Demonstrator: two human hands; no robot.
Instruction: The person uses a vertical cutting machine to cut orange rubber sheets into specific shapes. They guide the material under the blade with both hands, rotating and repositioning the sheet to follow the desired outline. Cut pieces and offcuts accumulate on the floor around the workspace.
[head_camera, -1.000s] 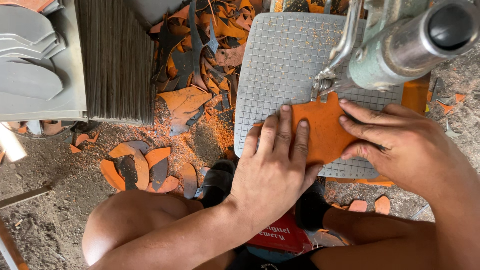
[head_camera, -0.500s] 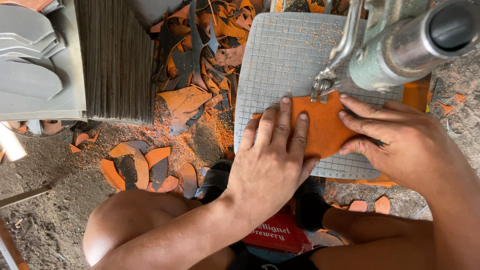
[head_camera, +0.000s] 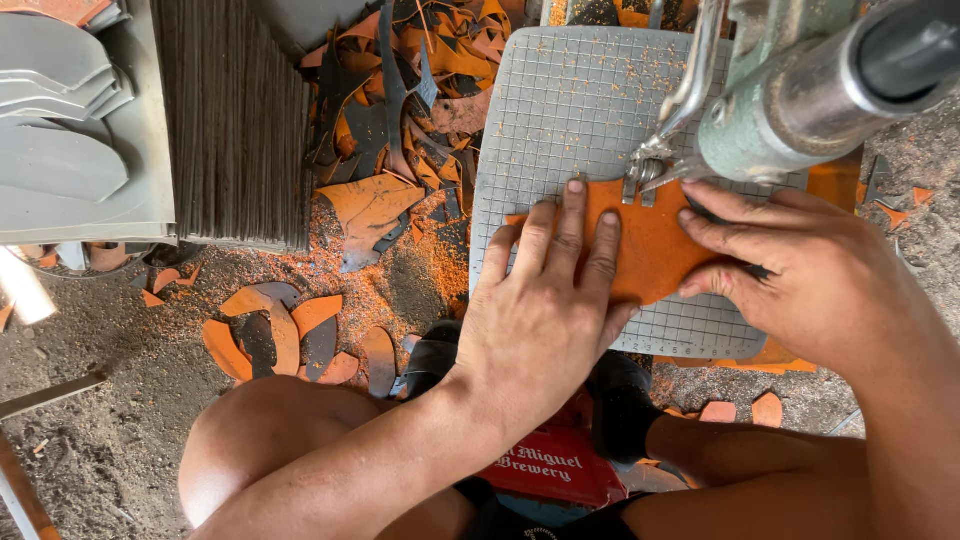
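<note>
A flat orange sheet piece (head_camera: 652, 250) lies on the grey gridded saw table (head_camera: 570, 100), under the blade guide of a green metal saw arm (head_camera: 790, 120). My left hand (head_camera: 545, 310) presses flat on the sheet's left part, fingers spread and pointing away from me. My right hand (head_camera: 800, 265) presses on the sheet's right edge, fingertips beside the blade. The sheet's far edge touches the blade area (head_camera: 640, 180). Orange dust speckles the table.
Orange and dark offcuts (head_camera: 400, 120) pile on the ground left of the table, with more curved scraps (head_camera: 290, 335) near my bare knee (head_camera: 270, 440). Grey cut shapes (head_camera: 60, 130) and a stack of thin sheets (head_camera: 235, 120) stand at the upper left. A red crate (head_camera: 555, 465) sits under me.
Both hands have pushed the orange sheet slightly away from me, further into the blade. The machine has stayed where it was.
</note>
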